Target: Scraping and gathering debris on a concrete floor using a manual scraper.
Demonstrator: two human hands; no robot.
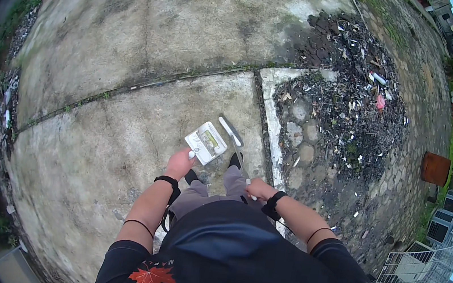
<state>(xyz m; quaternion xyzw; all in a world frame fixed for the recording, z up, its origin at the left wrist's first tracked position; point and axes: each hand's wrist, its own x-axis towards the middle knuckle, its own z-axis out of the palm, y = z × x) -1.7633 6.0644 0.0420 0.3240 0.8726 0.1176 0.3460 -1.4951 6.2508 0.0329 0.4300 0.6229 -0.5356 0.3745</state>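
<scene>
My left hand [180, 164] is closed round the white-tipped upright handle of a dustpan. The dustpan [192, 139] is white and boxy, and some yellowish and pale bits show inside it. In my right hand [260, 189] I grip the pale handle of a broom. The broom head [230, 131] is long, narrow, white and grey, and lies close to the right of the dustpan, slanted, with a small gap between them. Whether its bristles touch the ground cannot be made out. Both tools are in front of my dark shoes [236, 160].
Stained concrete slabs [95, 141] spread ahead and left, split by a grassy joint. At right a heap of dark burnt debris [350, 112] lies on cobbles, with a pink scrap [380, 101] on it. Farther right are a rusty brown box [435, 169] and a white metal railing [416, 264].
</scene>
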